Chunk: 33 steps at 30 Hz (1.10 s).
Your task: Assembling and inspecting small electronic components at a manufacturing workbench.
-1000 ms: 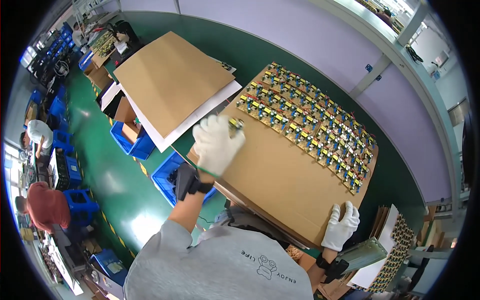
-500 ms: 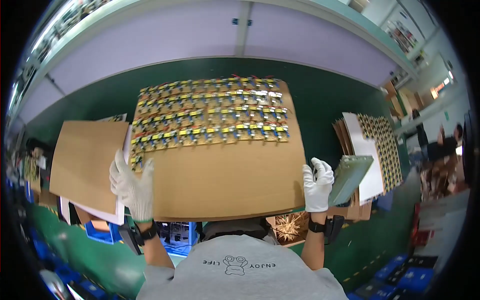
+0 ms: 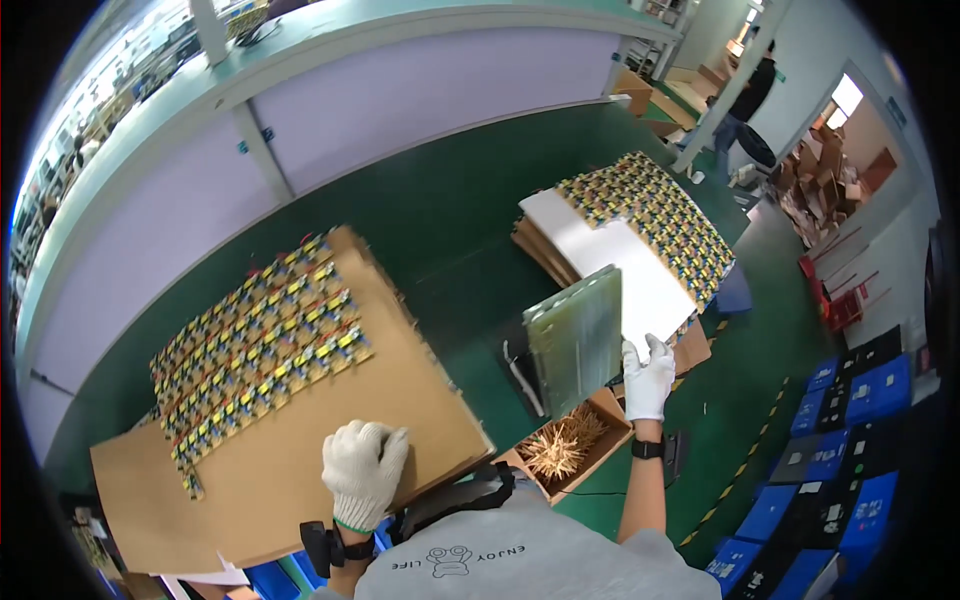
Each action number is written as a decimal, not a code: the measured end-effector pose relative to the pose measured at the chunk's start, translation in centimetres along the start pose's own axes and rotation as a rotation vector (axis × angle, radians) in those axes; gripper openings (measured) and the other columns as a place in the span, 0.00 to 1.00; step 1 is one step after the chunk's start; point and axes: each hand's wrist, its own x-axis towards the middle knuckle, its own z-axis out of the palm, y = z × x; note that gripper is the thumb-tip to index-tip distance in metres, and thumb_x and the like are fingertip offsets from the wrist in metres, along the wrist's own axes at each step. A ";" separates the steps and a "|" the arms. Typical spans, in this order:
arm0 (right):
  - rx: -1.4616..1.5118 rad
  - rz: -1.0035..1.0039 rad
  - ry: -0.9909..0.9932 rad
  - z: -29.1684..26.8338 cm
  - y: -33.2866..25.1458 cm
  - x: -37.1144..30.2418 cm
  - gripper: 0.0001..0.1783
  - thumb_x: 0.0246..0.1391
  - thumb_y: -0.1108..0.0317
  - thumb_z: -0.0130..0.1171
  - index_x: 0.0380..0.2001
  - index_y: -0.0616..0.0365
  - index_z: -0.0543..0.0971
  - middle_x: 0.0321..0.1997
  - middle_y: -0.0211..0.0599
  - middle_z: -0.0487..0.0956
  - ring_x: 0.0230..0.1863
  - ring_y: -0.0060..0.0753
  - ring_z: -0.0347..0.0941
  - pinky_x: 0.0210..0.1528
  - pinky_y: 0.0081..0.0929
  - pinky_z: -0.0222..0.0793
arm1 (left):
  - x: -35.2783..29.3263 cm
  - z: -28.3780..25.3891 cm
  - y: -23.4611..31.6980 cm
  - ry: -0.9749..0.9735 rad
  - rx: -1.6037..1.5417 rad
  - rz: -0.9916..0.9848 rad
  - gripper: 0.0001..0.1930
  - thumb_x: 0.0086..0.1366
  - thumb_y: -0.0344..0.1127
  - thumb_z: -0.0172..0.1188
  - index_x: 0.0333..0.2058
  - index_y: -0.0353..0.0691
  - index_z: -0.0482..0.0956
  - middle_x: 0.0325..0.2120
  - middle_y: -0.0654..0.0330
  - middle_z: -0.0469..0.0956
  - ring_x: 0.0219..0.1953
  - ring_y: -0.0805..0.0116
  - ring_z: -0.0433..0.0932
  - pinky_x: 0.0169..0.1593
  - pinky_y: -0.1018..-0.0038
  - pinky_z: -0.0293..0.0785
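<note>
My left hand [image 3: 362,472], in a knitted white glove, is loosely curled over the bare part of a cardboard sheet [image 3: 300,465], with nothing visible in it. Rows of small yellow, blue and silver circuit boards [image 3: 265,350] cover the far part of that sheet. At the right, my white-gloved right hand [image 3: 648,382] is at the near edge of a white sheet [image 3: 655,285], its thumb and forefinger apart. Close by on its left stands a greenish translucent slab [image 3: 578,345], tilted up. Whether the fingers touch the sheet or slab is hard to tell.
More small boards [image 3: 660,215] lie across the white sheet's far side, above stacked cardboard [image 3: 540,248]. Below the slab, an open carton [image 3: 575,445] holds thin tan sticks. Blue bins [image 3: 770,510] line the floor at right. Another person [image 3: 750,95] stands far back.
The view has swung right, bringing the right-hand stack nearer the middle. My left hand has moved inward and curled up. My right hand has come to the white sheet's near edge.
</note>
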 end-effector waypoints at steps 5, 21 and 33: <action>-0.168 0.205 -0.171 2.8 9.9 10.0 0.39 0.45 0.44 0.66 0.53 0.63 0.71 0.51 0.53 0.74 0.54 0.55 0.69 0.56 0.45 0.65 | 1.3 2.9 1.1 0.047 0.057 -0.077 0.13 0.54 0.37 0.66 0.17 0.41 0.73 0.18 0.57 0.71 0.26 0.55 0.72 0.32 0.64 0.65; -0.439 0.114 -0.614 3.9 17.6 21.9 0.50 0.24 0.25 0.65 0.39 0.62 0.79 0.42 0.51 0.81 0.45 0.48 0.78 0.50 0.39 0.72 | 1.3 5.1 1.1 0.286 0.262 -0.065 0.14 0.55 0.32 0.65 0.17 0.41 0.68 0.17 0.59 0.67 0.23 0.57 0.67 0.32 0.66 0.63; -0.453 -0.295 0.012 4.2 11.0 9.4 0.29 0.37 0.45 0.70 0.37 0.57 0.80 0.35 0.51 0.78 0.35 0.52 0.76 0.39 0.43 0.71 | 1.0 5.2 0.9 0.308 0.236 -0.057 0.14 0.57 0.34 0.64 0.18 0.41 0.69 0.17 0.58 0.68 0.23 0.57 0.68 0.32 0.66 0.63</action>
